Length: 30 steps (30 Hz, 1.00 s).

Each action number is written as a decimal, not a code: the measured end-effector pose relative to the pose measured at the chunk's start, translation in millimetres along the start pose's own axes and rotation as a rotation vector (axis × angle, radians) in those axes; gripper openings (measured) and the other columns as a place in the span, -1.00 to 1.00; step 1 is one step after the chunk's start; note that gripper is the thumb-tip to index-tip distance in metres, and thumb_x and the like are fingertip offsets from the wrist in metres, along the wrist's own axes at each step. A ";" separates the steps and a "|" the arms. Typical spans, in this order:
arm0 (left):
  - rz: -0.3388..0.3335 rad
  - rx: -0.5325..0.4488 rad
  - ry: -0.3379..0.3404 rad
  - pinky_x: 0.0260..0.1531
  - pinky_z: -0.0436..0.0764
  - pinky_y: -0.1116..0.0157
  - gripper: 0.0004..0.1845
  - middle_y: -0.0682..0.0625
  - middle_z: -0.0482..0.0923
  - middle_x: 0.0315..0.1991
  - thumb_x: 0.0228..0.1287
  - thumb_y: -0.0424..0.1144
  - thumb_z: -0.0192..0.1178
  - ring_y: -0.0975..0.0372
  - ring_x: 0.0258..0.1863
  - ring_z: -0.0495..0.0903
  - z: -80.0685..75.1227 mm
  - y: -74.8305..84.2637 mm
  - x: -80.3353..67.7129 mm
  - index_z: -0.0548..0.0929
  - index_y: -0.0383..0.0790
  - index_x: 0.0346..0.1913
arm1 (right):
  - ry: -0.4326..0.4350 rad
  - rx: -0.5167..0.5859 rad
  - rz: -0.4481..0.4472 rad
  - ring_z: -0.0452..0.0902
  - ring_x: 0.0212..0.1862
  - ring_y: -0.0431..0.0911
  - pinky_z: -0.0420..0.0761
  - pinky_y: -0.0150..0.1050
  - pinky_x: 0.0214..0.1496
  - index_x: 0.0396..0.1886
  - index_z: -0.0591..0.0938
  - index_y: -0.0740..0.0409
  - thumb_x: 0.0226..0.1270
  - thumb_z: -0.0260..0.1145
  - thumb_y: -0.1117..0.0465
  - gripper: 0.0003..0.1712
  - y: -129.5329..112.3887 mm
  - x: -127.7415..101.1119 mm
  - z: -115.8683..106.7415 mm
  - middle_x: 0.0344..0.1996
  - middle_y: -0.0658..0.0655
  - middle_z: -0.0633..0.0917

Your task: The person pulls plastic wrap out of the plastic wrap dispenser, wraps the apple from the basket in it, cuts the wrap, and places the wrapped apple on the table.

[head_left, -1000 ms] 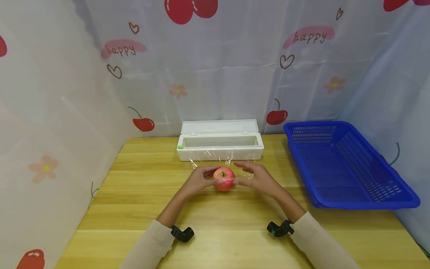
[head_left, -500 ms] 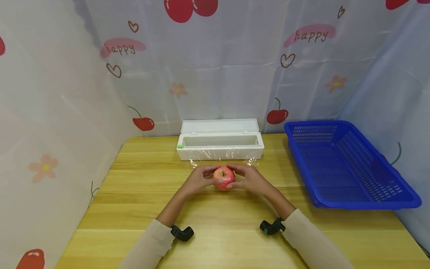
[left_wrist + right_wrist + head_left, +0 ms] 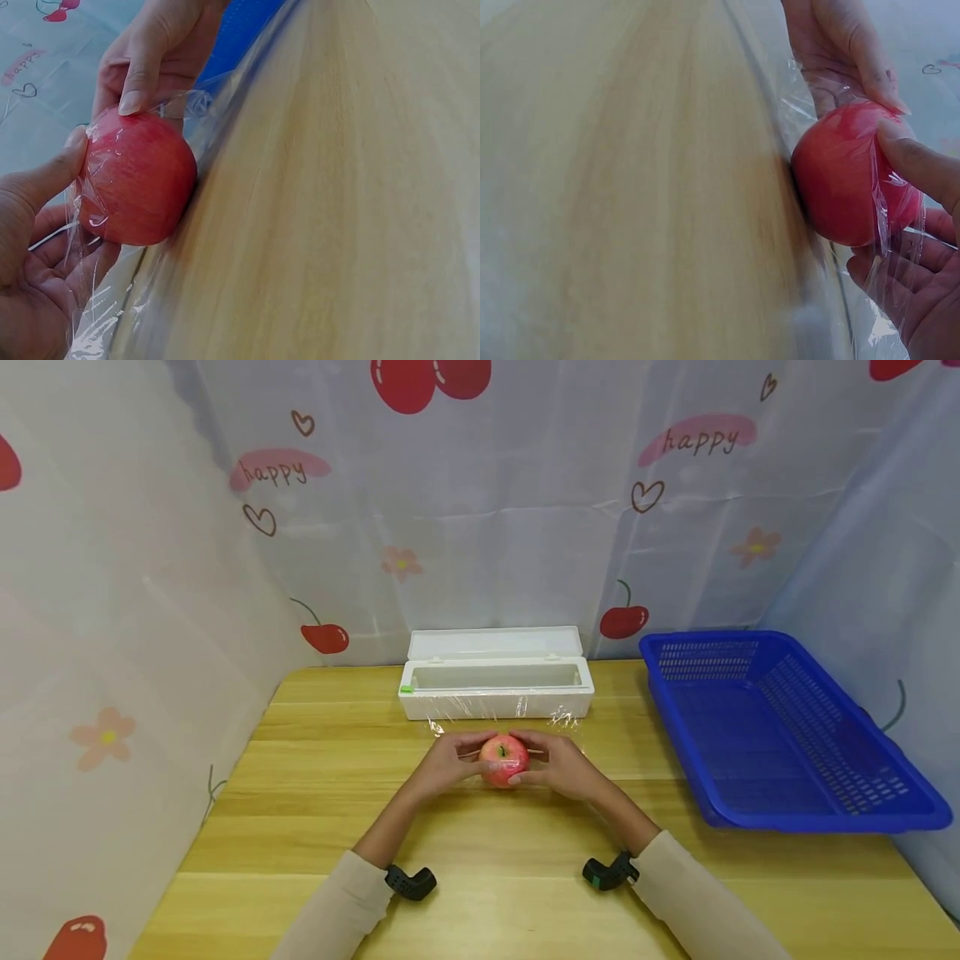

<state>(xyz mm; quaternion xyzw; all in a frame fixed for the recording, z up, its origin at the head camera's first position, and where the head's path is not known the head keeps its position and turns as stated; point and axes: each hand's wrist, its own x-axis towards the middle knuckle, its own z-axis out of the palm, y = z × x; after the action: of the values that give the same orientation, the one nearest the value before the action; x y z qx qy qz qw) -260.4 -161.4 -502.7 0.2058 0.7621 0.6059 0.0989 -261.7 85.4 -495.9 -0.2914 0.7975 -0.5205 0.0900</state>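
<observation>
A red apple (image 3: 504, 762) stands on the table between both hands, stem up. Clear plastic wrap (image 3: 96, 319) lies over part of it and spreads beside it, reaching toward the white box behind. My left hand (image 3: 446, 765) holds the apple's left side, thumb in front and fingers behind. From the other side my right hand (image 3: 564, 767) grips it the same way, its thumb (image 3: 919, 161) pressing film against the skin. In the left wrist view both thumbs touch the wrapped upper part of the apple.
A white wrap dispenser box (image 3: 498, 702), its lid (image 3: 495, 643) raised, stands at the table's back edge with a green tab at its left. To the right is a blue plastic basket (image 3: 780, 760). Printed curtains enclose the wooden table (image 3: 360, 793).
My right hand has moved in to the left and now grips the apple, where before it was held a little apart. The left hand stays on the apple.
</observation>
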 end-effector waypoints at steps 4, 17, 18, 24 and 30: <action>-0.018 0.018 -0.003 0.11 0.64 0.25 -0.47 -0.20 0.59 0.24 0.26 -0.35 0.43 0.02 0.20 0.61 -0.6 0.7 -1.2 0.60 -0.36 0.28 | -0.011 0.014 0.010 0.55 0.27 0.13 0.60 -0.05 0.25 0.39 0.48 0.28 0.13 0.61 0.19 -0.16 2.1 -0.1 2.3 0.29 0.23 0.57; -0.049 0.010 -0.036 0.15 0.63 0.20 -0.48 -0.14 0.61 0.23 0.31 -0.26 0.39 0.05 0.23 0.60 -5.8 10.4 -3.3 0.60 -0.28 0.31 | -0.012 0.056 0.010 0.58 0.19 0.05 0.64 -0.09 0.21 0.40 0.48 0.20 0.15 0.60 0.16 -0.17 2.0 -0.4 3.2 0.28 0.15 0.58; -0.054 0.010 -0.036 0.14 0.63 0.21 -0.47 -0.13 0.62 0.23 0.31 -0.24 0.39 0.07 0.22 0.60 -6.4 10.7 -2.9 0.60 -0.27 0.31 | -0.009 0.069 0.014 0.60 0.18 0.04 0.65 -0.11 0.20 0.40 0.49 0.20 0.16 0.60 0.16 -0.18 1.9 -0.2 2.8 0.27 0.14 0.59; -0.079 0.003 -0.040 0.11 0.65 0.24 -0.48 -0.11 0.61 0.23 0.33 -0.20 0.37 0.09 0.20 0.61 -8.7 13.1 -1.5 0.60 -0.25 0.32 | -0.018 0.123 0.046 0.66 0.10 0.06 0.68 -0.17 0.13 0.40 0.48 0.22 0.19 0.58 0.19 -0.21 -0.9 0.2 -0.5 0.24 0.16 0.60; -0.053 0.063 -0.052 0.11 0.65 0.19 -0.53 -0.13 0.59 0.25 0.44 -0.16 0.28 0.08 0.20 0.61 -10.6 18.3 -4.0 0.59 -0.26 0.33 | -0.033 0.163 0.049 0.68 0.07 0.08 0.69 -0.19 0.11 0.39 0.47 0.27 0.21 0.56 0.23 -0.23 -2.4 0.1 -0.8 0.24 0.21 0.60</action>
<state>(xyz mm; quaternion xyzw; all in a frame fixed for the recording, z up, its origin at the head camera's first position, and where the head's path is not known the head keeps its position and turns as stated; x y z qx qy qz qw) -257.5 -169.1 -482.9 0.2043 0.7833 0.5730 0.1283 -261.3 85.2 -493.4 -0.2720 0.7577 -0.5766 0.1395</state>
